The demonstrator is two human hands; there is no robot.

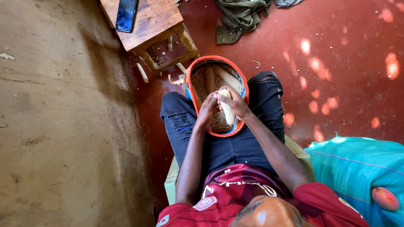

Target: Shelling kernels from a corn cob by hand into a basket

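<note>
A pale corn cob (227, 111) is gripped by both hands, left hand (207, 112) and right hand (235, 103) curled tight around it, right over the woven basket (242, 86) held on the lap. Loose kernels (219, 121) are seen inside the basket. A wooden stool (153, 23) is parked just beyond the basket, a teal sack (357, 168) off to its right. Red floor (336, 33) is left open past it.

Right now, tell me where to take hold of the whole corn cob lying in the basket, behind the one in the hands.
Probably best to grip the spare cob around its middle, coming down from above with fingers across its width. It lies lengthwise on the loose kernels, its top bare, and the basket rim blocks the sides. Both the left hand and right hand are busy with the held cob.
</note>
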